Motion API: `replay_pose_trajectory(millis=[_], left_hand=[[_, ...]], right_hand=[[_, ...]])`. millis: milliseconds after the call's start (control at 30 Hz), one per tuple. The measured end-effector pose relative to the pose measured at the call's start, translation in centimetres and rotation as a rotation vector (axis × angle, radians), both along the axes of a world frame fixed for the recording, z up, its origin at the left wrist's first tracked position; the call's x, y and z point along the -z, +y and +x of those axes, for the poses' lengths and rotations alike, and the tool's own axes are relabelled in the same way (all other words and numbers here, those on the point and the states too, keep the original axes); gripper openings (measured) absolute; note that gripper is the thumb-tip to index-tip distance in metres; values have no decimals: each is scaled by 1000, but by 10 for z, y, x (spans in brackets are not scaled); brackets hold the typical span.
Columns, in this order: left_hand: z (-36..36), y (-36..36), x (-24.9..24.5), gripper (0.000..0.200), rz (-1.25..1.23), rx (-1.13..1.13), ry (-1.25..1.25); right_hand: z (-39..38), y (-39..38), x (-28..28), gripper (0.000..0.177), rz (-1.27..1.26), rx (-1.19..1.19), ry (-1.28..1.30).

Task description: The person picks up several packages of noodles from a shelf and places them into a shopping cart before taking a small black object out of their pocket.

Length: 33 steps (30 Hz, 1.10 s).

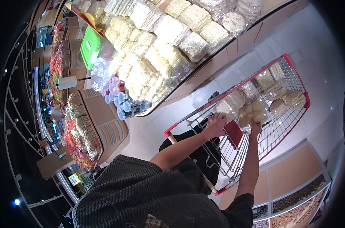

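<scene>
A metal shopping cart [269,146] with red corners holds several clear packets of dried noodles. My right hand [255,128] is closed on the near end of a packet of yellowish round noodle cakes [252,111] inside the cart. Beside it, my left hand [217,124] has its fingers bent against the near end of a paler noodle packet [225,108], at the cart's left side. Between my two hands lies the red flap [233,133] of the cart's seat. Further packets [264,79] fill the cart's far end.
Left of the cart, a display counter [210,62] is heaped with bagged noodles [168,30]. Lidded jars [123,104] and a green-lidded box [90,47] stand at its end. A wooden bin unit [286,174] stands close on the cart's right. Another stocked display [104,110] is farther left.
</scene>
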State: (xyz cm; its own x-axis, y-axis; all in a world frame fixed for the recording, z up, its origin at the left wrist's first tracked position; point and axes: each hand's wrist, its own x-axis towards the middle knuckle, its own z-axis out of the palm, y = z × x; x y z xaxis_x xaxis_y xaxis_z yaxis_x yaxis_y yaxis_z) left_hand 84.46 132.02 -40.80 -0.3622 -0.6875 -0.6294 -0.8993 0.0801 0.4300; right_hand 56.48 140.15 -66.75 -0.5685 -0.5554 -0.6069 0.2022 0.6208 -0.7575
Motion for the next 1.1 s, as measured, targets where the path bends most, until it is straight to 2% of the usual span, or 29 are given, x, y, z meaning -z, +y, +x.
replay_pose_trajectory(millis=[67,133,167,200,267,367,433,467,533,567,600,667,767,833,933,967,1067,1100], left_hand=[[-3,-3,2,44,-19,8,2],[-4,-6,0,44,-15,5,23],[-4,-6,0,44,-11,-24,82],[-4,-7,1,46,11,-28,92],[-3,-5,9,49,5,-24,73],[-3,-8,0,53,21,7,44],[1,-6,-3,54,-58,14,11],[-3,-1,-2,54,-85,9,6],[-7,2,-1,55,-25,21,-5],[-5,-1,1,56,-6,22,-17],[-5,-5,3,56,6,21,-34],[-6,-6,2,56,41,17,-31],[0,-5,13,57,77,4,1],[-1,-13,2,60,104,-16,69],[6,-6,33,61,-35,-73,305],[3,-24,-3,62,149,-77,324],[7,-33,-47,62,245,-176,755],[10,-37,-89,68,296,-160,762]], right_hand=[[24,-27,-44,42,-33,232,-268],[34,-50,-55,51,42,235,-217],[22,-50,-6,55,104,139,-95],[31,-67,-29,60,284,77,211],[21,-63,26,72,24,233,0],[21,-76,-13,61,-133,97,-91],[15,-61,10,55,-37,-34,104],[11,-46,36,47,-67,-97,225],[29,-47,-24,48,-111,-15,357],[29,-42,-40,47,-12,-20,334],[31,-40,-68,45,-15,21,335],[29,-25,-114,42,-55,61,389],[25,-1,-214,36,-179,106,436],[28,11,-293,37,-140,145,491],[33,32,-370,32,-173,156,479],[35,39,-389,30,-194,158,463],[41,63,-419,27,-352,90,328],[51,60,-447,27,-348,55,265]])
